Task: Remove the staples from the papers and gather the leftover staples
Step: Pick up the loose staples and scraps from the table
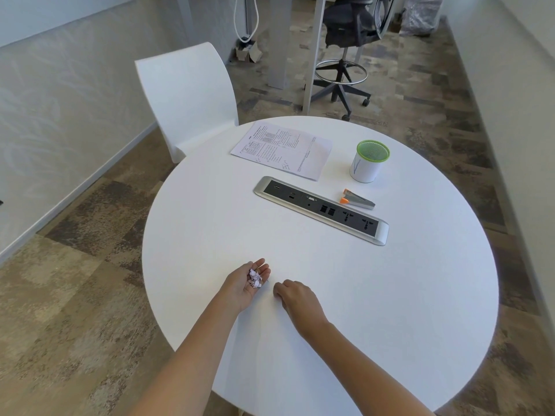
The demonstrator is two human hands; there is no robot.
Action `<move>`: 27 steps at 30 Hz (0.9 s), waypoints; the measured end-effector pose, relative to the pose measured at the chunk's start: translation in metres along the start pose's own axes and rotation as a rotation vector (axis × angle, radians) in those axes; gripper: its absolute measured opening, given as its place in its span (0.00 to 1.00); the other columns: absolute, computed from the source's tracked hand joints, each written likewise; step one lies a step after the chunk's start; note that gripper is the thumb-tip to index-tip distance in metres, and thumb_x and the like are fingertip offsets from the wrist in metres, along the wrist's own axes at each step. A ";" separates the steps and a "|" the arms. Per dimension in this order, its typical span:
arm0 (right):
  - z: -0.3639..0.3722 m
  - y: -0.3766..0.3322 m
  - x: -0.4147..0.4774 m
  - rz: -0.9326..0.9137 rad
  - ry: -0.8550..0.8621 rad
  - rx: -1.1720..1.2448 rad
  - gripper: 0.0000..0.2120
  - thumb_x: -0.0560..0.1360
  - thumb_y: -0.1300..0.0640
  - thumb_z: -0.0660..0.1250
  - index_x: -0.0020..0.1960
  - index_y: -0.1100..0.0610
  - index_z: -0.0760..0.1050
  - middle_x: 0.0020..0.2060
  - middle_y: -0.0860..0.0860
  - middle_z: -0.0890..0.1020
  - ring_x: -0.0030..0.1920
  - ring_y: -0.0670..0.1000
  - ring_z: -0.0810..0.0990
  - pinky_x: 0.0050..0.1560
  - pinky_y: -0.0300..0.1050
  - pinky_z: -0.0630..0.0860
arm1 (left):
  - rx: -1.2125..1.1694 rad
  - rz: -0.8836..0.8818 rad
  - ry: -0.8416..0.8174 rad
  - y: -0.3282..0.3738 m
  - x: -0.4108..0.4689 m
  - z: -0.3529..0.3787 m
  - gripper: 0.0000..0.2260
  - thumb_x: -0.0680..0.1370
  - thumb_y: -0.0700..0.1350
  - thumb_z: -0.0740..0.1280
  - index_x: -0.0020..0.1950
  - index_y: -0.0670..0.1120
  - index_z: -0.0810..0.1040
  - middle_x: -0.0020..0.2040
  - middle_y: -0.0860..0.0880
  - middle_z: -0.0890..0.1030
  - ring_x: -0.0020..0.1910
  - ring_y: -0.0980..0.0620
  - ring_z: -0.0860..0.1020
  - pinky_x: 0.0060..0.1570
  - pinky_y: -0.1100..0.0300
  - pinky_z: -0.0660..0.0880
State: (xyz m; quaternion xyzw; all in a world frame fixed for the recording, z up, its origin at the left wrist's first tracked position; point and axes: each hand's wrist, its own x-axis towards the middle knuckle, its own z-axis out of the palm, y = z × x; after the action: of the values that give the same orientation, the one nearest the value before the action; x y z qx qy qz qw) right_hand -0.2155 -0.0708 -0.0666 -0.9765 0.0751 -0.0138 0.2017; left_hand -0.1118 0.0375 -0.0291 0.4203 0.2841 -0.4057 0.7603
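Note:
My left hand (244, 288) lies palm up near the front of the round white table (405, 280), cupped around a small heap of staples and paper bits (255, 277). Just to its right, my right hand (295, 298) rests palm down on the table with fingers curled; whether it pinches anything I cannot tell. The printed papers (283, 150) lie flat at the far side. An orange and grey staple remover (357, 201) lies beyond the power strip, far from both hands.
A silver and black power strip panel (321, 210) is set into the table's middle. A white cup with a green mesh top (368, 165) stands at the far right. A white chair (189, 97) stands behind the table, with an office stool (345, 55) farther back.

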 end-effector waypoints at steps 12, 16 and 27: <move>-0.033 -0.001 0.019 0.543 0.078 0.829 0.06 0.69 0.67 0.66 0.42 0.57 0.77 0.35 0.47 0.80 0.33 0.43 0.76 0.30 0.27 0.70 | 0.107 -0.041 0.009 -0.008 -0.007 0.005 0.15 0.82 0.39 0.54 0.43 0.36 0.77 0.40 0.40 0.80 0.37 0.47 0.80 0.31 0.62 0.80; -0.043 -0.012 0.025 0.402 -0.026 0.824 0.08 0.70 0.68 0.66 0.41 0.56 0.77 0.41 0.53 0.84 0.39 0.49 0.81 0.37 0.32 0.76 | 0.210 -0.073 0.026 -0.012 -0.012 0.009 0.14 0.82 0.40 0.56 0.40 0.37 0.74 0.22 0.45 0.78 0.27 0.49 0.79 0.22 0.64 0.75; -0.036 0.005 0.022 0.341 0.032 0.389 0.05 0.71 0.65 0.67 0.44 0.59 0.80 0.40 0.50 0.79 0.39 0.48 0.76 0.40 0.34 0.71 | 0.324 0.070 0.130 0.000 0.001 0.004 0.14 0.81 0.38 0.56 0.40 0.39 0.77 0.34 0.44 0.75 0.17 0.58 0.73 0.20 0.68 0.70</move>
State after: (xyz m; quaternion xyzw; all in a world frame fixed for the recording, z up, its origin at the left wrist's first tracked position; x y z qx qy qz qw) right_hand -0.1966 -0.0924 -0.0359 -0.8922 0.2376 -0.0093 0.3839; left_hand -0.1111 0.0331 -0.0284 0.5722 0.2488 -0.3914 0.6763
